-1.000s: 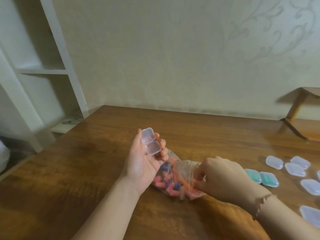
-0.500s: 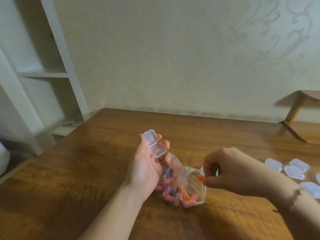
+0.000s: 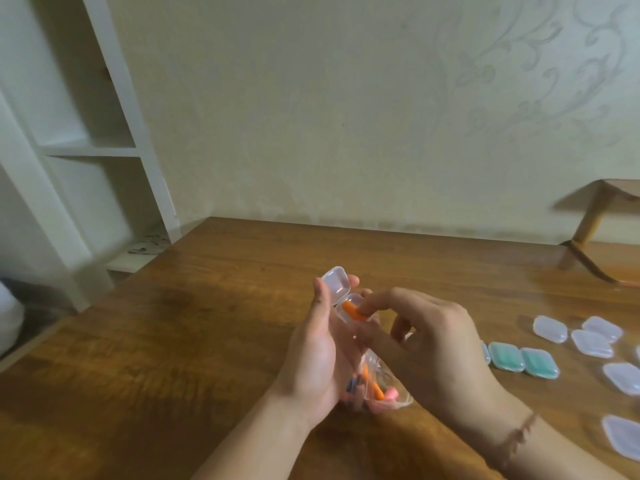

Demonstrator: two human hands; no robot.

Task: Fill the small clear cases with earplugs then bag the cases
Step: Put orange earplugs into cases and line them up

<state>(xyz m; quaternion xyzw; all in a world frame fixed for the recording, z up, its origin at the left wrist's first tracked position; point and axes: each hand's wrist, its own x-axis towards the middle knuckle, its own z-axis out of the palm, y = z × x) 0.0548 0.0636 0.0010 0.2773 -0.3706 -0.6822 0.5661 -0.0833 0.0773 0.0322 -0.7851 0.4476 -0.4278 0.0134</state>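
I see the right hand (image 3: 429, 344) pinching an orange earplug (image 3: 354, 312) between fingertip and thumb, laying it into the open clear case (image 3: 341, 292). The left hand (image 3: 317, 355) cups that case in curled fingers, its hinged lid tipped up. Below both hands a clear bag of earplugs (image 3: 379, 389) lies on the wooden table (image 3: 173, 341), pressed against the left palm. To the right sit two green cases (image 3: 523, 360) and several closed clear cases (image 3: 588, 336). I can read no writing anywhere.
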